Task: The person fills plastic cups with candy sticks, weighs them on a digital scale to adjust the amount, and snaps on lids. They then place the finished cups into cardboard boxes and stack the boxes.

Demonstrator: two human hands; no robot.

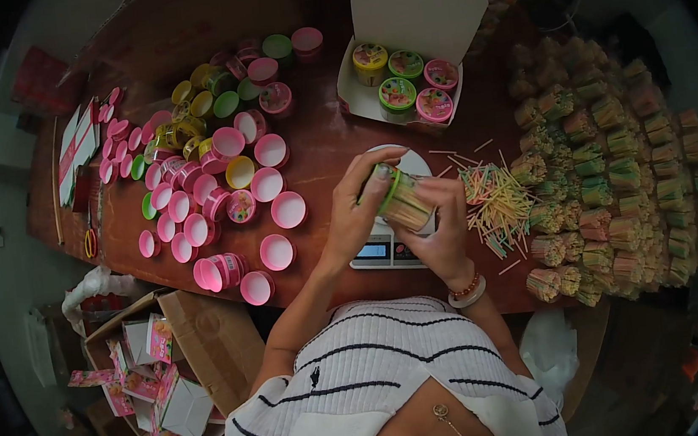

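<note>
Between my two hands is a clear jar point(407, 208) with a green rim, filled with thin pale sticks and tilted. My left hand point(361, 197) wraps its top end, with the thumb over the green rim. Around the lower side of the jar close the fingers of my right hand point(442, 229). Directly beneath them stands a white digital scale point(372, 252) with a lit display, partly covered by my hands. Just right of the scale lies a loose pile of pastel sticks point(496, 205).
Pink, yellow and green lids and cups point(288, 210) spread over the table's left side. An open white box point(352, 104) with several lidded jars stands at the back. Bundled sticks point(593, 192) crowd the right. A cardboard carton point(213, 343) holds folded packaging; scissors point(90, 242) lie far left.
</note>
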